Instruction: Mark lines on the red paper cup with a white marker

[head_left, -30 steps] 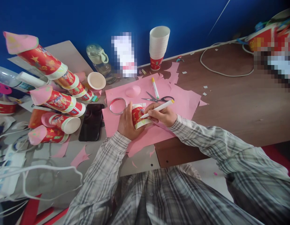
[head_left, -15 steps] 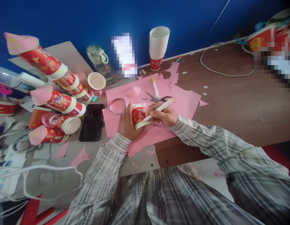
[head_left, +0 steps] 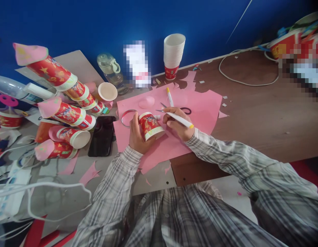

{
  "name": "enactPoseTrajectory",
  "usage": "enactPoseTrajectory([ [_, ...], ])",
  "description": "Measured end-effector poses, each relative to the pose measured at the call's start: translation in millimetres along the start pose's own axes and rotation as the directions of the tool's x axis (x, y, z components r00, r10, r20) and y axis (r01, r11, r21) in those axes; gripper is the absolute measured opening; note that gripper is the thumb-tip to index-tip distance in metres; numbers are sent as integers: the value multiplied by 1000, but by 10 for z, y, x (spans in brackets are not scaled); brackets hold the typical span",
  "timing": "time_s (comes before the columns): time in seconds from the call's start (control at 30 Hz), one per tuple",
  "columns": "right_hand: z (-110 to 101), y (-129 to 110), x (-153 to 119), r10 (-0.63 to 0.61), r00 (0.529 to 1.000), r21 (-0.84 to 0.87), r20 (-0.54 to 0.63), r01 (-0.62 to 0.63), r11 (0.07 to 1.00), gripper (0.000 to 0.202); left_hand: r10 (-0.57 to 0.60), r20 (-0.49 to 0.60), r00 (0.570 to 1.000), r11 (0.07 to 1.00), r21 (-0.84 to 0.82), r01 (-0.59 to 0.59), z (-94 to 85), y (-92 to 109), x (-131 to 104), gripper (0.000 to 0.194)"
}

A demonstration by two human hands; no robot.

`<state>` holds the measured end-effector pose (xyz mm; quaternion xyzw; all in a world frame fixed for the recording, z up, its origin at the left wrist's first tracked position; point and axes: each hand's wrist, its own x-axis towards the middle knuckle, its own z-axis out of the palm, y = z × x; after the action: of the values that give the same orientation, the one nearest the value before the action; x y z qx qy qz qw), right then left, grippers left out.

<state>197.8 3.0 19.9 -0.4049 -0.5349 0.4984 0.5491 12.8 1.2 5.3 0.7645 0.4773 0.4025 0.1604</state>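
My left hand is closed around a red patterned paper cup, tilted, with yellow-green marks along its pale rim band. My right hand grips a white marker with a yellow end, apart from the cup. Both hands are over a large pink paper sheet. On it lie scissors, partly hidden by my right hand, a second yellow-and-white marker, a roll of tape and a small pink paper piece. A small white cap-like piece shows behind the cup.
Several joined cups with pink paper tips lie at the left beside a black phone. A stack of paper cups, a clear bottle and a blurred-out bright panel stand by the blue wall. A white cable loops at the right.
My right hand has drawn the marker off the cup, its yellow end now tipped down to the right. The cup has turned in my left hand, showing more of its printed side.
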Motion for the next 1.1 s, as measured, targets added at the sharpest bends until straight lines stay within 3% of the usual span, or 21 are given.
enactPoseTrajectory([
  [0.23, -6, 70, -73, -197, 951, -218, 240, 251, 943, 53, 2, -48, 999, 996, -84, -6, 21, -26, -10, 89],
  [0.47, 21, 144, -98, -315, 933, -486, 177, 361, 796, 41, -6, 12, 1000, 999, -47, 7, -3, 42, -2, 93],
  [0.63, -9, 132, -92, -487, 790, -542, 372, 611, 576, 37, -19, 25, 1000, 994, -110, 22, -32, 96, 16, 92],
  [0.7, -21, 129, -87, -502, 764, -552, 406, 643, 531, 37, -7, 15, 1000, 995, -99, 8, -29, 111, 23, 92],
  [0.93, -7, 143, -81, -490, 778, -528, 394, 628, 572, 36, 120, -77, 990, 990, 79, -114, 20, 114, 19, 92],
  [1.1, 0, 126, -93, -474, 788, -513, 393, 615, 599, 36, 98, -53, 994, 993, 78, -93, 16, 96, 10, 93],
])
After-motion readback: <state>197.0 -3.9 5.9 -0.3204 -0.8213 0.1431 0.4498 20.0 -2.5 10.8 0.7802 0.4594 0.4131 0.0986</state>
